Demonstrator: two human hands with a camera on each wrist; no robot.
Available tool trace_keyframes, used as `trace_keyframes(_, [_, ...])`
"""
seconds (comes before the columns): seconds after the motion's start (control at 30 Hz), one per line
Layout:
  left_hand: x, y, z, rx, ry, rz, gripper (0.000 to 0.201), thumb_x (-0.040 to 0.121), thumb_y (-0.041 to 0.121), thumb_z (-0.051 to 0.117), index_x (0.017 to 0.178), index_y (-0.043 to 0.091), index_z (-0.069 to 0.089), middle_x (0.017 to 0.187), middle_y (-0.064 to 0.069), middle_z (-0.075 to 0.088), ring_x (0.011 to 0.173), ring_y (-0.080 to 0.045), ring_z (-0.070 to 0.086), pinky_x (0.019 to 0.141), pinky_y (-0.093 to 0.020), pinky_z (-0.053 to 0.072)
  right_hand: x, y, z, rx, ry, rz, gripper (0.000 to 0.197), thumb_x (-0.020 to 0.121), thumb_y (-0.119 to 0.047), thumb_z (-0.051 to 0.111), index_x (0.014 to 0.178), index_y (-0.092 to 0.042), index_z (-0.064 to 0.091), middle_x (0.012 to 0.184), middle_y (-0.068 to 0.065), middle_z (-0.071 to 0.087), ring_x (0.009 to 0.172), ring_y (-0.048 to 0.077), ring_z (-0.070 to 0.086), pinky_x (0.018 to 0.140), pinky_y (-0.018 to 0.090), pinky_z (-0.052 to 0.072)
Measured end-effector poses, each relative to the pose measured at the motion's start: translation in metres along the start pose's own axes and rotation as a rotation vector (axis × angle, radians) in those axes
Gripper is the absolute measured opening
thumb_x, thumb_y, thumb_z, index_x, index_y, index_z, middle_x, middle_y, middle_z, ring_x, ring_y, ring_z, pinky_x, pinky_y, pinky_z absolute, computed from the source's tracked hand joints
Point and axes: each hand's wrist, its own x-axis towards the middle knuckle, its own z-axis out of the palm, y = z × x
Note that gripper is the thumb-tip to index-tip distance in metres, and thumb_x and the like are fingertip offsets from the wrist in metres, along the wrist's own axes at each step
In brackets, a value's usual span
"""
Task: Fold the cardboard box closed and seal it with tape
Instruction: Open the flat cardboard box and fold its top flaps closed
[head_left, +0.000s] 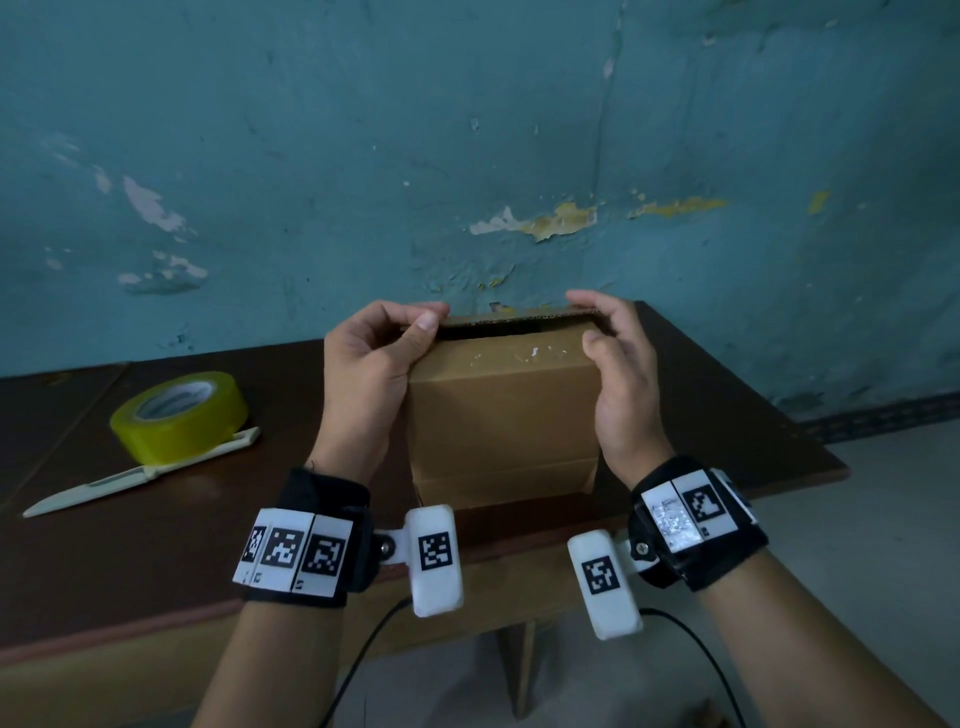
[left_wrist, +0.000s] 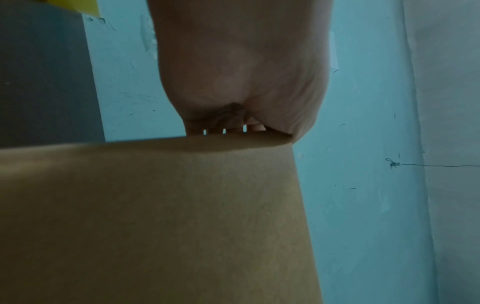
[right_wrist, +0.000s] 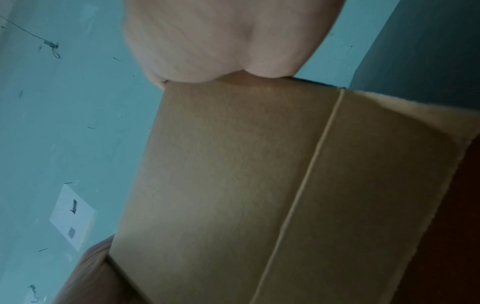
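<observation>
A brown cardboard box (head_left: 501, 415) stands upright on the dark table (head_left: 156, 545), close to the front edge. My left hand (head_left: 374, 358) grips its top left corner, fingers curled over the far flap (head_left: 514, 315) and thumb on the near face. My right hand (head_left: 618, 358) grips the top right corner the same way. A dark slit stays between the flap and the near wall. Both wrist views show palm against cardboard: box (left_wrist: 155, 216), left hand (left_wrist: 241, 67); box (right_wrist: 259, 185), right hand (right_wrist: 228, 39). A yellow tape roll (head_left: 179, 415) lies to the left.
A cream-coloured utility knife (head_left: 140, 475) lies in front of the tape roll. A peeling teal wall (head_left: 467, 156) rises right behind the table. The table's right edge (head_left: 810, 436) drops to a grey floor. Black cables hang below my wrists.
</observation>
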Motion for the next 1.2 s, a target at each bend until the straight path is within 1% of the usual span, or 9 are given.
trace_keyframes(0.07, [0.001, 0.001, 0.000, -0.008, -0.007, -0.022, 0.007, 0.097, 0.000, 0.069, 0.093, 0.005, 0.071, 0.114, -0.013, 0.079, 0.113, -0.018, 0.074, 0.098, -0.030, 0.058, 0.000, 0.000, 0.000, -0.003, -0.002, -0.002, 0.043, 0.098, -0.011, 0.044, 0.136, -0.001, 0.062, 0.136, 0.014, 0.063, 0.105, -0.001, 0.062, 0.095, 0.005, 0.043])
trace_keyframes(0.13, [0.002, 0.002, 0.000, -0.003, -0.022, -0.028, 0.013, 0.095, -0.003, 0.069, 0.095, 0.010, 0.072, 0.116, -0.018, 0.077, 0.108, -0.020, 0.073, 0.097, -0.031, 0.057, 0.000, 0.002, 0.000, -0.001, 0.005, -0.002, 0.039, 0.098, -0.011, 0.044, 0.131, -0.004, 0.064, 0.135, 0.013, 0.064, 0.118, -0.005, 0.060, 0.102, 0.009, 0.042])
trace_keyframes(0.23, [0.003, 0.001, 0.001, -0.012, -0.013, -0.035, 0.022, 0.092, -0.008, 0.068, 0.097, 0.013, 0.073, 0.119, -0.022, 0.075, 0.107, -0.022, 0.071, 0.098, -0.032, 0.055, 0.000, 0.005, 0.000, -0.025, 0.029, -0.007, 0.035, 0.098, -0.011, 0.045, 0.124, -0.003, 0.067, 0.134, 0.011, 0.065, 0.129, 0.003, 0.059, 0.109, 0.013, 0.041])
trace_keyframes(0.43, [0.003, -0.002, 0.006, -0.013, 0.008, -0.121, 0.016, 0.095, -0.001, 0.065, 0.101, 0.012, 0.073, 0.123, -0.017, 0.075, 0.104, -0.019, 0.069, 0.089, -0.026, 0.054, 0.000, 0.010, 0.001, -0.011, 0.049, -0.048, 0.028, 0.100, -0.012, 0.046, 0.117, -0.005, 0.068, 0.132, 0.014, 0.066, 0.131, 0.016, 0.060, 0.113, 0.021, 0.043])
trace_keyframes(0.6, [0.002, -0.002, 0.007, -0.013, 0.018, -0.197, 0.015, 0.098, 0.011, 0.061, 0.098, 0.018, 0.074, 0.123, -0.014, 0.075, 0.102, -0.023, 0.068, 0.092, -0.036, 0.050, -0.001, 0.010, 0.001, 0.006, 0.064, -0.055, 0.031, 0.099, -0.018, 0.048, 0.115, -0.002, 0.069, 0.130, 0.014, 0.067, 0.130, 0.018, 0.062, 0.111, 0.021, 0.044])
trace_keyframes(0.8, [-0.002, -0.001, 0.013, -0.070, 0.067, -0.214, 0.025, 0.105, 0.026, 0.051, 0.103, 0.012, 0.072, 0.102, -0.003, 0.072, 0.083, -0.011, 0.066, 0.069, -0.021, 0.052, 0.000, 0.010, 0.002, 0.012, 0.070, -0.067, 0.028, 0.101, -0.018, 0.048, 0.113, -0.002, 0.069, 0.128, 0.014, 0.067, 0.127, 0.014, 0.062, 0.108, 0.018, 0.044])
trace_keyframes(0.9, [0.000, -0.003, 0.009, -0.052, 0.026, -0.201, 0.017, 0.103, 0.014, 0.054, 0.105, 0.011, 0.070, 0.104, -0.003, 0.071, 0.083, -0.008, 0.066, 0.068, -0.017, 0.052, 0.000, 0.011, 0.001, 0.006, 0.068, -0.064, 0.025, 0.102, -0.010, 0.048, 0.114, -0.001, 0.069, 0.128, 0.015, 0.067, 0.127, 0.016, 0.062, 0.108, 0.019, 0.044])
trace_keyframes(0.97, [0.001, -0.004, 0.006, -0.039, -0.005, -0.213, 0.016, 0.101, 0.009, 0.055, 0.106, 0.012, 0.070, 0.108, -0.005, 0.071, 0.088, -0.013, 0.064, 0.072, -0.021, 0.051, 0.000, 0.010, 0.002, 0.006, 0.074, -0.055, 0.026, 0.101, -0.008, 0.048, 0.114, 0.000, 0.069, 0.128, 0.016, 0.067, 0.127, 0.016, 0.063, 0.108, 0.019, 0.045])
trace_keyframes(1.2, [0.012, 0.001, -0.004, 0.076, -0.083, -0.262, 0.019, 0.099, 0.008, 0.060, 0.104, 0.019, 0.074, 0.109, -0.010, 0.071, 0.084, -0.016, 0.064, 0.070, -0.027, 0.049, -0.001, -0.004, 0.002, -0.027, 0.059, -0.016, 0.032, 0.099, -0.007, 0.047, 0.112, -0.008, 0.077, 0.130, 0.014, 0.067, 0.127, 0.010, 0.062, 0.104, 0.014, 0.044])
